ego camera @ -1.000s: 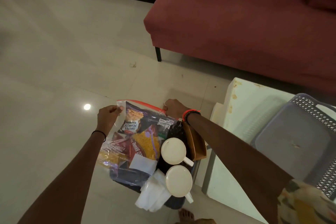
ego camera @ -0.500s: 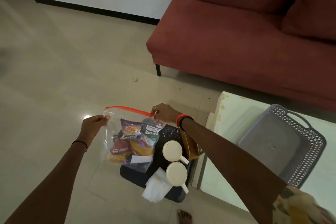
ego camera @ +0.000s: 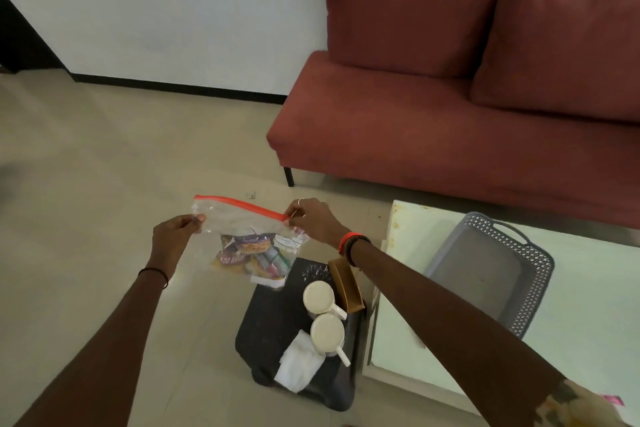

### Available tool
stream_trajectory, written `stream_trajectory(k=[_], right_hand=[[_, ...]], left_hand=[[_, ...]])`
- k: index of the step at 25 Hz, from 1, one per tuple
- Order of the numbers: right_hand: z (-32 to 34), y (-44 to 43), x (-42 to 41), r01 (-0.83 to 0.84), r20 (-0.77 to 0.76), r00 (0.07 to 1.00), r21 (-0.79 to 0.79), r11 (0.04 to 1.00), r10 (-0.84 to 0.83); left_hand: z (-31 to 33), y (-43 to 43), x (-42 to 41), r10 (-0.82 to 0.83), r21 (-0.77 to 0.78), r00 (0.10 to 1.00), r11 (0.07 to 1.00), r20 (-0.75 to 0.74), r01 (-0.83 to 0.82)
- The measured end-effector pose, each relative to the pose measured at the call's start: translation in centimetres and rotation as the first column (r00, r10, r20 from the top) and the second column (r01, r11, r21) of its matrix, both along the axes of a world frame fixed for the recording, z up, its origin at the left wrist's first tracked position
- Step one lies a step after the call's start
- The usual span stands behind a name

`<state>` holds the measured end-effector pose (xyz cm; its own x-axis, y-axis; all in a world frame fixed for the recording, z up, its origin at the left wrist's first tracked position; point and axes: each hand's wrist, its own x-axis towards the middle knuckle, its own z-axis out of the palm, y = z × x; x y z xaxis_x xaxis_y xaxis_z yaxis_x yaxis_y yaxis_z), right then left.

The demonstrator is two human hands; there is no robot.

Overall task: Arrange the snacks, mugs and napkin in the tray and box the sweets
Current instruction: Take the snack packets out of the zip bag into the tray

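Observation:
A clear zip bag (ego camera: 242, 236) with an orange seal hangs in the air, several snack packets bunched at its bottom. My left hand (ego camera: 175, 236) pinches its left top corner and my right hand (ego camera: 313, 220) pinches the right end of the seal. Below the bag a dark stool (ego camera: 277, 319) carries two cream mugs (ego camera: 318, 295) (ego camera: 327, 331), a white napkin (ego camera: 299, 362) and a brown box (ego camera: 346, 284). A grey perforated tray (ego camera: 519, 291) lies on the pale table (ego camera: 588, 322) at the right.
A red sofa (ego camera: 450, 114) stands behind the table along the white wall. Tiled floor (ego camera: 86, 166) stretches to the left. A pink scrap (ego camera: 613, 400) shows at the table's near corner.
Both hands have lifted the zip bag up off the stool, so it hangs free and the packets have slid to its bottom. The view has tilted up toward the sofa.

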<state>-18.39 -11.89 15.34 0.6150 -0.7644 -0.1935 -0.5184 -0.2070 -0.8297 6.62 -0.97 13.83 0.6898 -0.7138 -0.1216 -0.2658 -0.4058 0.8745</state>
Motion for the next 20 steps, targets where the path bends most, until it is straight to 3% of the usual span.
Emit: stream_trajectory(k=[11, 17, 20], right_hand=[[11.6, 3.7, -13.0, 0.316, 0.242, 0.890, 0.286, 0.904, -0.388], [14.3, 4.6, -20.9, 0.440, 0.297, 0.773, 0.387, 0.811, -0.561], [14.1, 4.2, -24.8, 0.526, 0.292, 0.689, 0.428, 0.735, -0.663]], left_hand=[[6.7, -5.0, -14.1, -0.145, -0.170, 0.988, 0.974, 0.056, 0.152], [8.5, -8.7, -25.4, -0.361, -0.165, 0.923, 0.926, -0.132, 0.338], [8.8, -9.6, -31.7, -0.407, -0.188, 0.908, 0.903, -0.096, 0.385]])
